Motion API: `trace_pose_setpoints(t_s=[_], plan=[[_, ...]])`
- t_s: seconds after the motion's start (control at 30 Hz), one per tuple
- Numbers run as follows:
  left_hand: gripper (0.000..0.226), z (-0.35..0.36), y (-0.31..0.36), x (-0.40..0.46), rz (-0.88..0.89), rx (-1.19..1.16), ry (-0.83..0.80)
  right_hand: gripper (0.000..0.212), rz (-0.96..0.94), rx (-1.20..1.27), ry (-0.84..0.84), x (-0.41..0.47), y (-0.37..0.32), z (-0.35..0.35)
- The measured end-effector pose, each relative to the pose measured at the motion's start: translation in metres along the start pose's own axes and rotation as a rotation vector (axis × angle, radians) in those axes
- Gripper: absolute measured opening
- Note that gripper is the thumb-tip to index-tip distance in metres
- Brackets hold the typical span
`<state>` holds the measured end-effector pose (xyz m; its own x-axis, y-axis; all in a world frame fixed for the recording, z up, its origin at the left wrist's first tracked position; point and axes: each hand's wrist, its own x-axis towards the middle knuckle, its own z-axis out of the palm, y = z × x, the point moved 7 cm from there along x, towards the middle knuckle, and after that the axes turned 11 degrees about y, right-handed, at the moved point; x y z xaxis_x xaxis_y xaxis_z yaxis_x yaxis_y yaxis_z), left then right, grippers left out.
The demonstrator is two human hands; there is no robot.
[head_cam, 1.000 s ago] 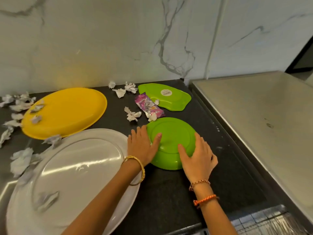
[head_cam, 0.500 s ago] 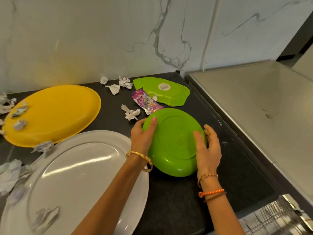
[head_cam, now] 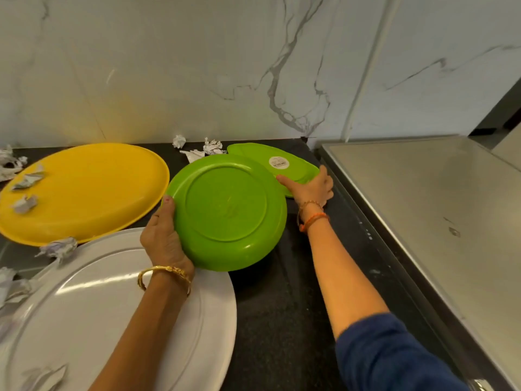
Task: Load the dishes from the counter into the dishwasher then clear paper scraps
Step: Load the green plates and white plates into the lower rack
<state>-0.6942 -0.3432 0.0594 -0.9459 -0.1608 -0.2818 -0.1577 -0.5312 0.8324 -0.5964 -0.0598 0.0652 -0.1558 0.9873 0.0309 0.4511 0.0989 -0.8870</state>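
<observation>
The dish-loading step is in hand, and 2 green dishes are being gathered at once. A round green plate (head_cam: pixel 228 213) is held off the counter (head_cam: pixel 282 320), tilted with its underside toward the camera, by the left hand (head_cam: pixel 162 235), which is closed on the plate's left rim with the thumb over the edge.

Just behind and right of that plate, the right hand (head_cam: pixel 311 187) is laid on a leaf-shaped green dish (head_cam: pixel 284 165) that lies on the counter against the marble wall. The thumb is pressed on the dish's near edge; whether the fingers are curled under its far rim cannot be told, so a full hold is not confirmed.

Left of the held plate a large yellow platter (head_cam: pixel 84 190) is seen with paper scraps (head_cam: pixel 26 190) on it, and below-left a large white platter (head_cam: pixel 112 306) partly under the left wrist. More scraps lie behind the plate, near the wall, and along the counter's left edge. To the plate's right a steel surface (head_cam: pixel 437 221) is seen; the dishwasher itself is not in view.

By judgement, the task is early: no dish has been loaded and no scrap cleared. Next, the leaf dish would need to be gripped and lifted clear, then both dishes carried down to the rack. Scraps on the platters would need tipping off before loading.
</observation>
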Motion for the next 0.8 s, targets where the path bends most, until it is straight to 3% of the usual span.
trace_pose_setpoints(t_s=[0.07,0.13,0.23,0.43,0.63,0.73,0.8], plan=[[0.014,-0.003,0.000,0.005,-0.005,-0.019,0.049,0.124,0.016,-0.211,-0.063,0.012,-0.006,0.014],[0.005,-0.008,0.000,0.008,-0.011,-0.035,0.091,0.128,-0.050,-0.380,-0.129,0.012,-0.011,0.032],[0.006,-0.006,0.002,0.009,-0.007,-0.037,0.083,0.128,-0.163,-0.458,-0.122,0.014,-0.018,0.048],[0.011,-0.004,0.001,0.010,0.023,0.000,0.068,0.143,-0.163,-0.576,-0.257,0.044,-0.029,0.063],[0.010,-0.001,0.005,0.005,0.074,0.021,0.089,0.130,-0.103,-0.349,-0.161,0.049,-0.037,0.060],[0.020,0.000,0.006,0.005,0.077,0.013,0.096,0.117,-0.047,-0.184,-0.006,0.039,-0.032,0.055],[0.023,-0.001,0.005,0.004,0.066,0.011,0.090,0.100,0.100,0.052,0.112,0.028,-0.022,0.055]])
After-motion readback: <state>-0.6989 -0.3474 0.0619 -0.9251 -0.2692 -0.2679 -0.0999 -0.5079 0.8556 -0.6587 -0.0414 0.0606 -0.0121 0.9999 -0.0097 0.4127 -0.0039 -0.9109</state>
